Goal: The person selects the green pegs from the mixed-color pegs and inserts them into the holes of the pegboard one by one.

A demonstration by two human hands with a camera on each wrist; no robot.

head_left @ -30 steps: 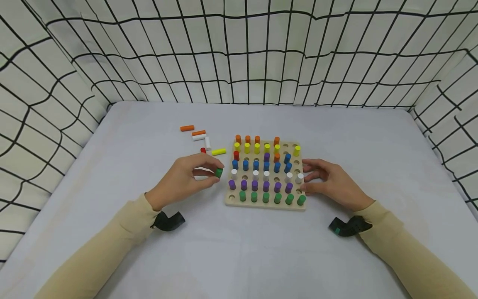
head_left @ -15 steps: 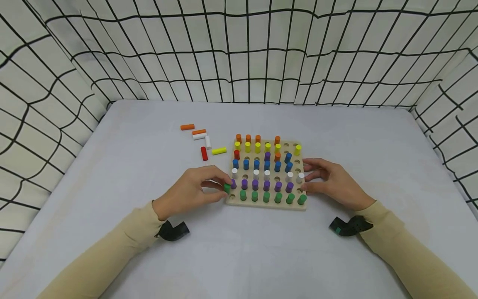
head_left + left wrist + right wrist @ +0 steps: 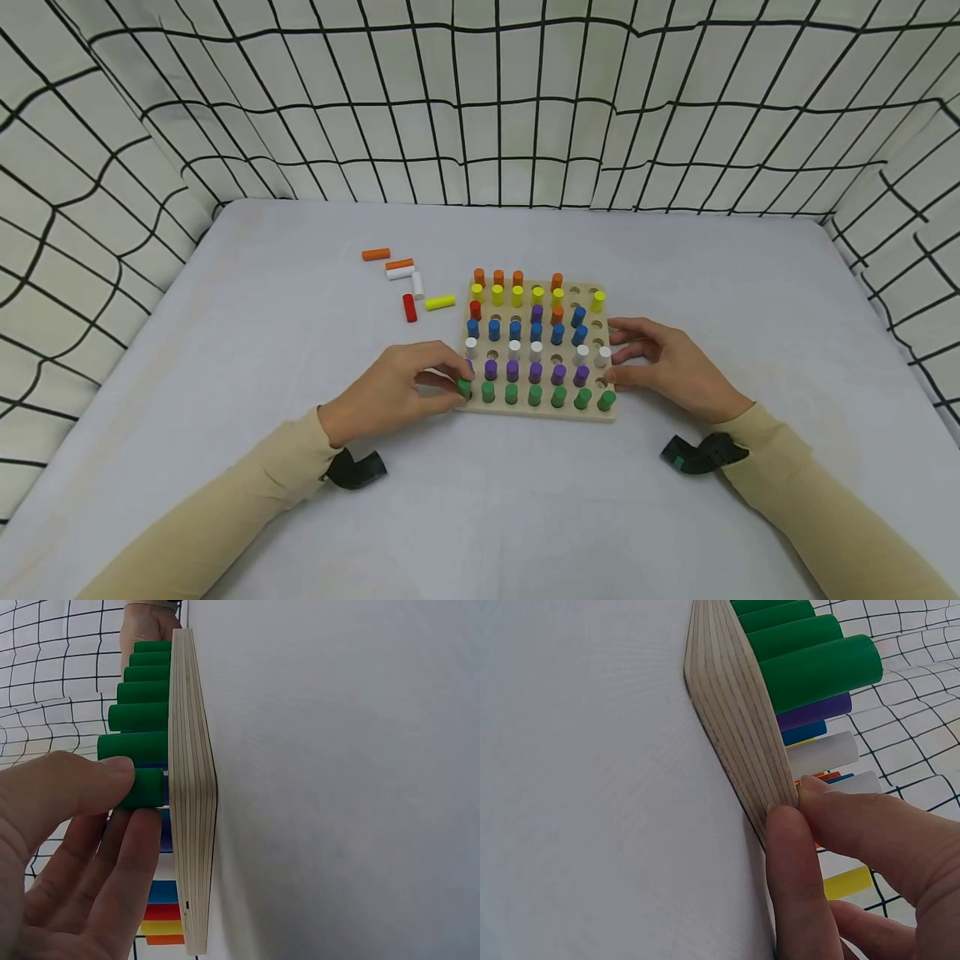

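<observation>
My left hand [image 3: 401, 387] pinches a green peg [image 3: 148, 789] between thumb and fingers at the near left corner of a wooden pegboard [image 3: 540, 415]. The peg stands upright in line with the row of green pegs [image 3: 535, 395], its lower end right at the board's top face in the left wrist view. At the board's right side, my right hand [image 3: 671, 367] grips the edge, with fingertips [image 3: 787, 825] on the layered wooden side and at the top rim. Purple, white, blue, red, yellow and orange pegs stand in the rows behind; some holes are bare.
Loose pegs lie on the white tabletop [image 3: 480, 500] left of the board: a red peg [image 3: 409, 307], a yellow peg [image 3: 440, 302], two white and two orange ones. A white wall with a black grid [image 3: 495, 100] surrounds the table's back and sides.
My left hand has moved right and nearer, carrying the green peg from beside the board to its near left corner, and has lowered it there. My right hand stays at the board's edge.
</observation>
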